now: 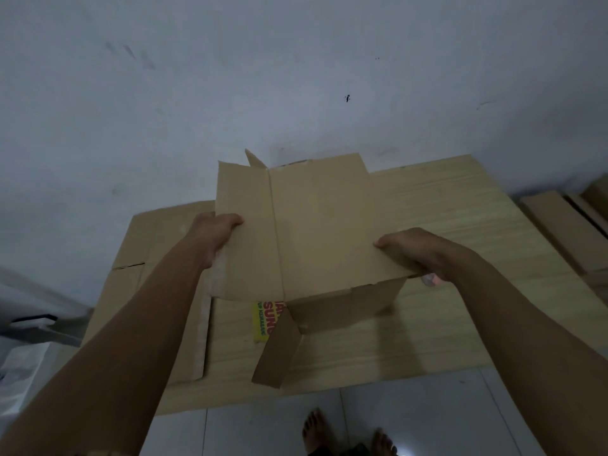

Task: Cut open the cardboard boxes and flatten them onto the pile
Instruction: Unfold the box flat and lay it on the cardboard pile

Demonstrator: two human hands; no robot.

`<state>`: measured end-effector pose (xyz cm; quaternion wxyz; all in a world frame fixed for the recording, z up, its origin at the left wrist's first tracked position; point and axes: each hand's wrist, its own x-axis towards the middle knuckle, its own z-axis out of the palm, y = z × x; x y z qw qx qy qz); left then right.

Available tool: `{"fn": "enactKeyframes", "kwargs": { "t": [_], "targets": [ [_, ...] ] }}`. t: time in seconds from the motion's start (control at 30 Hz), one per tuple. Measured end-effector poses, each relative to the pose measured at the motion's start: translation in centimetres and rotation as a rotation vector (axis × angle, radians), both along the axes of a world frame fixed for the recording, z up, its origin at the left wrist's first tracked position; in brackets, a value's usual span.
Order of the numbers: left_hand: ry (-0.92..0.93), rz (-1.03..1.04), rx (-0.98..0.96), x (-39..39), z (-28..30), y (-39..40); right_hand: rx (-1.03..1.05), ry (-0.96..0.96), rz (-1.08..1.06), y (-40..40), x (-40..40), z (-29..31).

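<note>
You hold a partly collapsed cardboard box (309, 232) up at centre frame over the pile of flattened cardboard (437, 225) — your left hand (214, 232) grips its edge at nine o'clock, your right hand (414, 251) clamps the edge at three o'clock — with one flap (278, 353) hanging toward six o'clock.

Both hands grip an opened-up cardboard box (306, 232), left hand (214, 235) and right hand (418, 255) on its side edges, above the flattened pile (444, 307).

We count one opened box (312, 232), held by two hands: left (215, 235), right (418, 255). Two bare feet (317, 429) show at the frame's bottom. Flattened cardboard sheets (444, 225) lie beneath, their number unclear.
</note>
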<state>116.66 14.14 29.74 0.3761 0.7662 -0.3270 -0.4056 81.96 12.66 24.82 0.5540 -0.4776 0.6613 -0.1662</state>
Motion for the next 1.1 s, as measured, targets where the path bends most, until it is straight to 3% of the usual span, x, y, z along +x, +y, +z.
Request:
{"fn": "enactKeyframes", "kwargs": {
  "t": [0.1,0.27,0.43,0.53,0.67,0.77,1.1],
  "targets": [
    [0.026,-0.031,0.108,0.2,0.1,0.6,-0.058,-0.012,0.042,0.1,0.4,0.3],
    [0.155,-0.184,0.372,0.6,-0.7,1.9,-0.292,0.039,-0.151,-1.0,1.7,-0.1],
    [0.231,-0.211,0.416,0.6,-2.3,2.9,-0.191,0.003,-0.121,-1.1,1.4,-0.3],
    [0.391,-0.165,0.373,0.3,-2.6,3.3,-0.204,-0.006,-0.155,-1.2,1.3,0.0],
    [0.176,-0.043,0.069,-0.7,-2.7,1.7,-0.507,0.071,-0.237,-2.1,2.9,0.5],
    [0.088,-0.004,-0.111,-0.6,-1.7,-0.4,-0.594,0.029,-0.271,-3.1,3.5,1.6],
    [0.0,-0.017,-0.161,0.7,-0.4,-2.8,-0.643,-0.073,-0.352,-4.2,4.8,1.8]
  ]
}}
